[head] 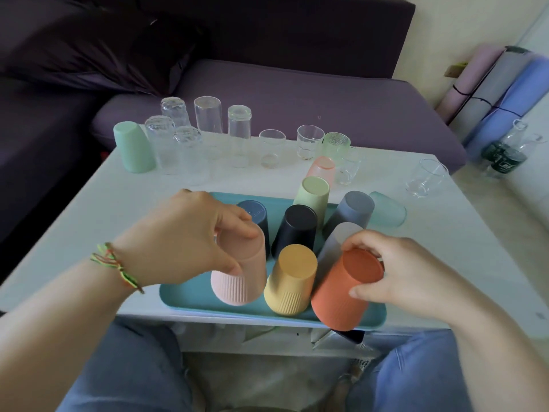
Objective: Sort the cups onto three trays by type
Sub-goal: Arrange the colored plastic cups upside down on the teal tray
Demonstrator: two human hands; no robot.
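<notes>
A teal tray (190, 295) at the table's near edge carries several upside-down plastic cups. My left hand (190, 233) grips the pink cup (240, 281) by its upturned base at the tray's front left. My right hand (398, 272) grips the orange cup (341, 295) at the front right. A yellow cup (292, 278) stands between them. Behind stand a black cup (297, 227), a navy cup (255, 215), two grey cups (353, 209) and a light green cup (313, 194). A mint cup (133, 147) stands at the table's far left.
Several clear glasses (208, 117) line the white table's (104, 203) far edge, one more glass (424, 176) at the right. A frosted teal cup (389, 208) lies right of the tray. A purple sofa (297, 93) sits behind; rolled mats (505, 93) lean at the right wall.
</notes>
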